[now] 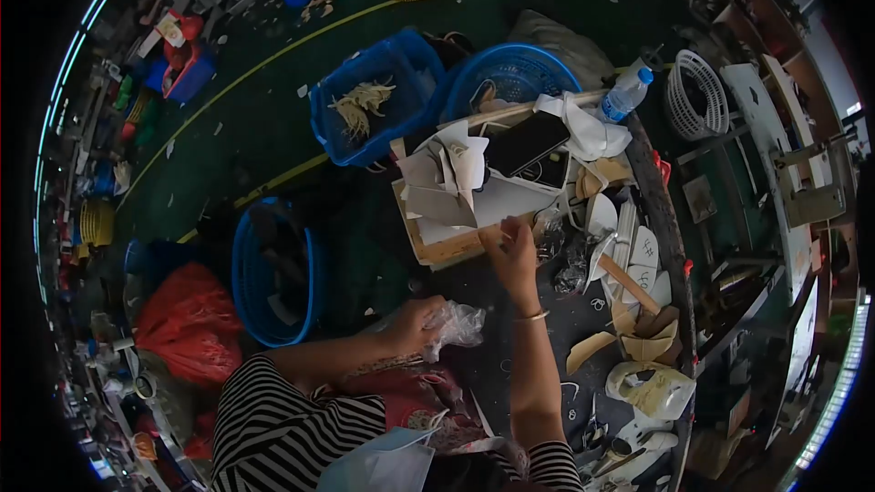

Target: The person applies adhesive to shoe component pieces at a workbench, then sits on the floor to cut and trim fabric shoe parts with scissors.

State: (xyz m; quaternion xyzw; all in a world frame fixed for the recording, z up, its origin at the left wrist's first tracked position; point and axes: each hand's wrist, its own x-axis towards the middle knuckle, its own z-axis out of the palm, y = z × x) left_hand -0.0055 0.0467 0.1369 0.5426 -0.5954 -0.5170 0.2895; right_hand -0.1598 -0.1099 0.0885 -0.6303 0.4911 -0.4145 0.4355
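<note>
My left hand [413,327] is closed around a crumpled clear plastic bag [458,325], low over the near left edge of the dark worktable [488,357]. A bracelet circles the wrist of my right hand [514,262], which is raised by the front edge of a wooden box [437,249]. Its fingers are curled together; anything between them is too small to make out. Inside the box stand folded pieces of grey-white card [444,184] and a black flat object [529,142]. Crumpled clear plastic [571,271] lies just right of my right hand.
A hammer [629,282], cut card pieces and scissors [594,428] crowd the table's right side. At its far corner is a water bottle [626,96]. Blue baskets [313,278] and a blue bin [319,118] stand beyond the table, with a red bag [187,323] at left.
</note>
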